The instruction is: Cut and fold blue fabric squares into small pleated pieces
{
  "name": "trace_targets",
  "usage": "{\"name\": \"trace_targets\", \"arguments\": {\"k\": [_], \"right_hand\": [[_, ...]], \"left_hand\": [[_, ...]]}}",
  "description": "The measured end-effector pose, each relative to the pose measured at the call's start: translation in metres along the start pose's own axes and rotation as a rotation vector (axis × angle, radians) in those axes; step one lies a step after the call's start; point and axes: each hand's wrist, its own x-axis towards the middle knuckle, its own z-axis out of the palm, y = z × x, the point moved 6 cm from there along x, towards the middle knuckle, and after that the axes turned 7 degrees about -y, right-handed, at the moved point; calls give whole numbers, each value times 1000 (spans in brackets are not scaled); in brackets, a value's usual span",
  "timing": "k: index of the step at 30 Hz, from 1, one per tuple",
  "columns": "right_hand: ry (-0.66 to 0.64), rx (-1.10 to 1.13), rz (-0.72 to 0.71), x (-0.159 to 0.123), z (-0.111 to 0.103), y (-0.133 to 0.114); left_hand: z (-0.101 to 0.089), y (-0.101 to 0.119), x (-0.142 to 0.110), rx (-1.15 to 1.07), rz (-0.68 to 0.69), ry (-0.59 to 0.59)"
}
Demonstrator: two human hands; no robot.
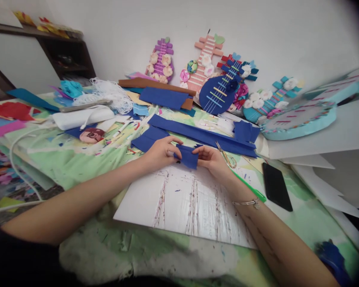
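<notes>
A small piece of dark blue paper [188, 156] is stretched between my two hands, just above a white board [179, 207] marked with scored, stained lines. My left hand [163, 153] pinches its left edge, and my right hand [211, 159] pinches the right edge. Behind them lies a long dark blue strip [197, 133], with a wider dark blue sheet [149, 139] to its left. Close to my right hand are gold-handled scissors [227, 155]. A green stick-like tool [251, 187] passes partly behind my right wrist.
A black phone [277, 186] lies at the right. Decorated paper instruments, including a dark blue one [217, 95], lean on the back wall. White string [110, 95] is heaped at the back left, near a white cable [13, 159]. White boards [323, 131] stand along the right.
</notes>
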Motion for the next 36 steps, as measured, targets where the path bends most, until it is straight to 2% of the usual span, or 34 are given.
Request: {"name": "trace_targets", "arguments": {"k": [5, 10, 13, 18, 20, 23, 31, 36], "right_hand": [[28, -281, -139, -1, -1, -6], [16, -591, -278, -5, 6, -16], [9, -697, -358, -8, 10, -23], [36, -845, -225, -7, 5, -20], [17, -869, -230, -7, 5, -20], [-39, -885, -322, -9, 10, -24], [-78, -843, -488, -14, 16, -35], [-180, -721, -380, -13, 18, -29]], "left_hand": [[-1, 6, -2, 82, 75, 8], [-6, 9, -4, 105, 115, 83], [-9, 12, -6, 118, 164, 95], [-4, 7, -5, 154, 93, -66], [-3, 6, -4, 148, 73, -109], [-1, 6, -3, 86, 47, -148], [0, -1, -1, -28, -34, -163], [2, -2, -3, -71, -24, -244]]}}
